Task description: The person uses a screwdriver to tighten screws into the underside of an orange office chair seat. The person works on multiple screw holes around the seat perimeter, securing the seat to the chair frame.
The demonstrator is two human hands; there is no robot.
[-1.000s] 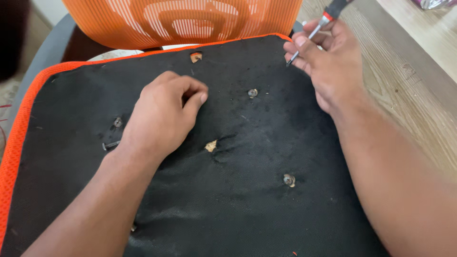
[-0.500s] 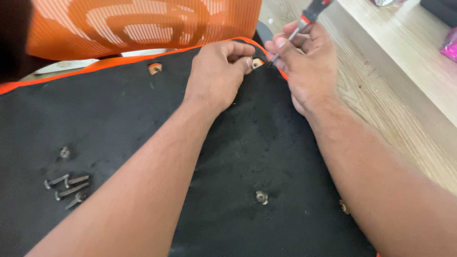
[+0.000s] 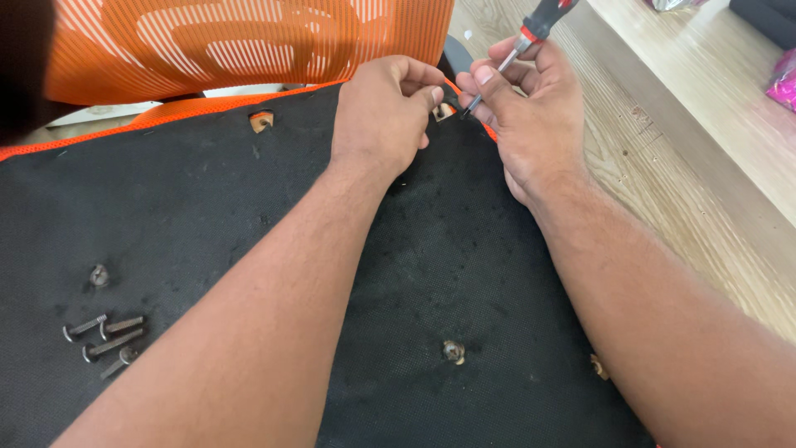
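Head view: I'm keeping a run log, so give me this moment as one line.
left hand: pinching at far seat hole | right hand: holds screwdriver, tip at hole | seat underside: loose bolts lying left

A pink package (image 3: pixel 782 80) lies at the right edge, on the pale wooden surface (image 3: pixel 705 75), cut off by the frame; it looks like crinkled plastic. A shiny silvery wrapper (image 3: pixel 676 4) peeks in at the top edge, mostly out of view. No labels, signs or screens show.
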